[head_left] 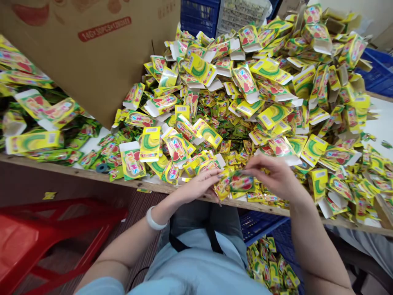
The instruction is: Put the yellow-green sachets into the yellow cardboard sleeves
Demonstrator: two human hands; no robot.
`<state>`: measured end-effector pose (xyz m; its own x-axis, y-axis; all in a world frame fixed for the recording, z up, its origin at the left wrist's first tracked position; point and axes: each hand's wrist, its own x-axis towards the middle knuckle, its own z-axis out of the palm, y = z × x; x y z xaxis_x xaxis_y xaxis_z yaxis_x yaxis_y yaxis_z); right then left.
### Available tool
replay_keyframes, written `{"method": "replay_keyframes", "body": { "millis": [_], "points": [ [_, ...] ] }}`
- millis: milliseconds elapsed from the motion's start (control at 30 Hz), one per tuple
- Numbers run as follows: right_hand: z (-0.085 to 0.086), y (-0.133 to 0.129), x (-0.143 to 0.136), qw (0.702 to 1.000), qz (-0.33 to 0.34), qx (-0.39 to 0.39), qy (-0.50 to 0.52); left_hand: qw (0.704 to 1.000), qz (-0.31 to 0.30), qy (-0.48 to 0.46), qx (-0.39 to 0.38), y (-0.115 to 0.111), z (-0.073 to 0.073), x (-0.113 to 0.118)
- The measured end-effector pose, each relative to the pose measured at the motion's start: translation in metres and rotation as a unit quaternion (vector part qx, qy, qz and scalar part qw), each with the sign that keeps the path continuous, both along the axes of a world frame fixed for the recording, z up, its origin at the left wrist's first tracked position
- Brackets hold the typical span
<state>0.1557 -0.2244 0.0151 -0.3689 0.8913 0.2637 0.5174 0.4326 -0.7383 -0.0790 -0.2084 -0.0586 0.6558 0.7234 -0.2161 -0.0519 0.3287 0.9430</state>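
Note:
My left hand [201,184] is closed around a yellow candy packet [222,187] at the table's front edge. From the right, my right hand [273,174] pinches a green and red candy packet [241,183], which is slightly blurred and touches the yellow one. Just behind my left fingers lies a small yellow and green candy box [206,164] with a white flap. Small wrapped candies [221,116] spread over the table beyond both hands. My left fingertips are partly hidden under the packet.
Open candy boxes [267,69] are heaped across the table. A large cardboard carton [92,61] stands at the left. Blue crates [199,16] sit at the back; another blue crate [260,225] with filled boxes is below the edge. A red stool [46,229] is at lower left.

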Motion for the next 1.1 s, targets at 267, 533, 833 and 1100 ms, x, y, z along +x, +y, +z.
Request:
{"method": "replay_keyframes", "body": {
  "millis": [267,533,833,1100],
  "points": [
    [-0.025,-0.017,-0.012,0.998,0.015,0.001,-0.054,0.994,-0.082,-0.027,0.062,-0.013,0.015,0.010],
    [-0.079,-0.077,-0.021,0.946,0.029,-0.293,0.135,0.949,-0.074,0.202,0.230,-0.058,0.009,0.007],
    [-0.079,-0.075,0.009,0.932,-0.102,-0.279,0.210,0.705,0.008,0.483,0.518,-0.021,0.006,-0.057],
    [-0.073,-0.054,-0.028,0.974,-0.005,-0.177,0.139,0.778,0.051,0.287,0.557,-0.013,0.022,-0.058]
  ]
}}
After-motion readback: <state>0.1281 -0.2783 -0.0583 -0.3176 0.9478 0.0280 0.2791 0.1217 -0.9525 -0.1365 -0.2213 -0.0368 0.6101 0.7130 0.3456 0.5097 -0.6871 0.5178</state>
